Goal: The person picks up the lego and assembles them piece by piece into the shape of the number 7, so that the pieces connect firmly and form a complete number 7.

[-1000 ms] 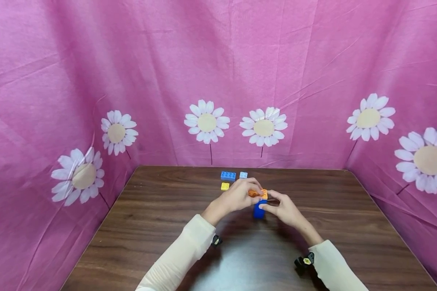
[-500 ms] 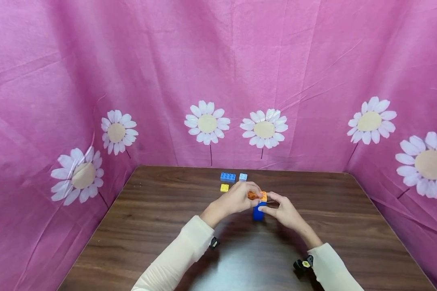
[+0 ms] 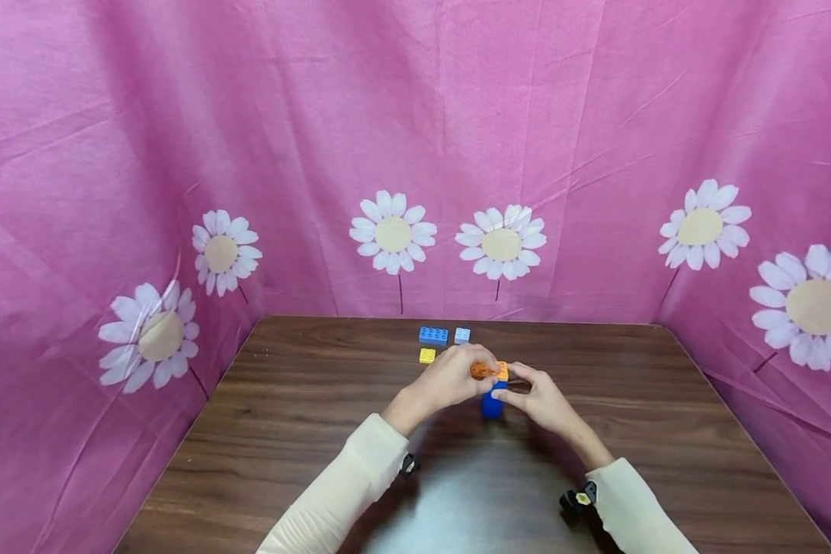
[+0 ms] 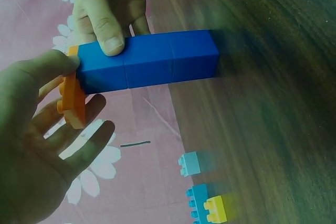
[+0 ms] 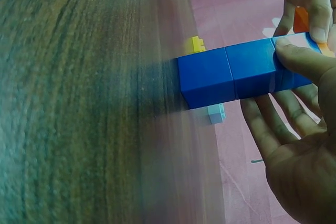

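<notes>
Grip unchanged vs 0.5 s ago: left hand (image 3: 450,378) pinches orange brick (image 3: 490,370), right hand (image 3: 536,398) steadies blue stack (image 3: 492,403).

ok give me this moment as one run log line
left hand: pinches orange brick atop blue stack | right hand: grips stack's top | stack: upright on table | loose: three small bricks behind

A dark brown wooden table (image 3: 284,431) with visible grain fills the lower part of the head view; near its far edge lie three small loose bricks: a blue brick (image 3: 433,335), a pale blue brick (image 3: 462,334) just beside it, and a yellow brick (image 3: 427,355) in front of the blue one; a pink cloth backdrop (image 3: 415,115) printed with white daisies (image 3: 393,231) rises behind the table and along both its sides.
</notes>
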Motion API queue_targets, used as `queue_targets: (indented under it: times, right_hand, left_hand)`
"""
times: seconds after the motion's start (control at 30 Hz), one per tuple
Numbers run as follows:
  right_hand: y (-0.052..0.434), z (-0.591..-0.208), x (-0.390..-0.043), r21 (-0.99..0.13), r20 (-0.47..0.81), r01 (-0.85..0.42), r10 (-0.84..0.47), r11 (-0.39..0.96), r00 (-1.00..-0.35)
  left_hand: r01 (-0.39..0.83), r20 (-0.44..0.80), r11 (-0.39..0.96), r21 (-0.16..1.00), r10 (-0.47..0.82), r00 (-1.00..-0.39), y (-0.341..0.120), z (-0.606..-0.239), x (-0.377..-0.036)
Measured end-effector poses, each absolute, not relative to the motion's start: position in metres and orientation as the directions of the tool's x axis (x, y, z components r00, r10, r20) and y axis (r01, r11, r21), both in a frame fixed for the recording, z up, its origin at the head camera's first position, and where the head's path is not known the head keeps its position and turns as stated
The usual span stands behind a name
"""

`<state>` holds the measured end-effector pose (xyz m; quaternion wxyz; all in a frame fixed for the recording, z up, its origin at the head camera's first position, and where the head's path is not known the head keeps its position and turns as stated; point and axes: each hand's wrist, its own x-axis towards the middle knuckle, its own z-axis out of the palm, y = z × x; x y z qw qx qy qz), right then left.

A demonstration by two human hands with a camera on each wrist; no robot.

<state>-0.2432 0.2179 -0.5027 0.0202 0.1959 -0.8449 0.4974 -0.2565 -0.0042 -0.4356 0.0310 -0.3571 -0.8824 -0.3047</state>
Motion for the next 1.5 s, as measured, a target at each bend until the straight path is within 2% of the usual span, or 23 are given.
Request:
queue_targets:
  times: [0.2, 0.5, 0.7, 1.07, 1.3, 1.5]
  right_hand:
    - [0.218, -0.506, -0.243, -0.846, 0.220, -0.339, -0.309, 0.411, -0.925]
    - [0.218, -0.503, -0.242, -0.848, 0.201, -0.322, -0.305, 0.422, -0.931]
    - [0.217, -0.499, -0.242, -0.848, 0.164, -0.288, -0.297, 0.445, -0.941]
    - [0.218, -0.498, -0.239, -0.828, 0.127, -0.258, -0.282, 0.498, -0.951]
    - [0.222, -0.492, -0.237, -0.806, 0.142, -0.275, -0.280, 0.524, -0.949]
    - [0.232, -0.493, -0.235, -0.798, 0.154, -0.271, -0.253, 0.539, -0.955]
  left_hand:
    - [0.636, 0.274, 0.607, 0.477, 0.585, -0.763, -0.002, -0.437, -0.254]
    - [0.648, 0.285, 0.605, 0.463, 0.591, -0.755, -0.001, -0.441, -0.251]
    - [0.608, 0.258, 0.597, 0.523, 0.569, -0.781, -0.003, -0.444, -0.249]
    - [0.554, 0.242, 0.505, 0.662, 0.555, -0.796, -0.016, -0.463, -0.251]
    - [0.485, 0.211, 0.442, 0.754, 0.537, -0.817, -0.029, -0.474, -0.254]
    - [0.462, 0.202, 0.424, 0.779, 0.527, -0.825, -0.039, -0.482, -0.254]
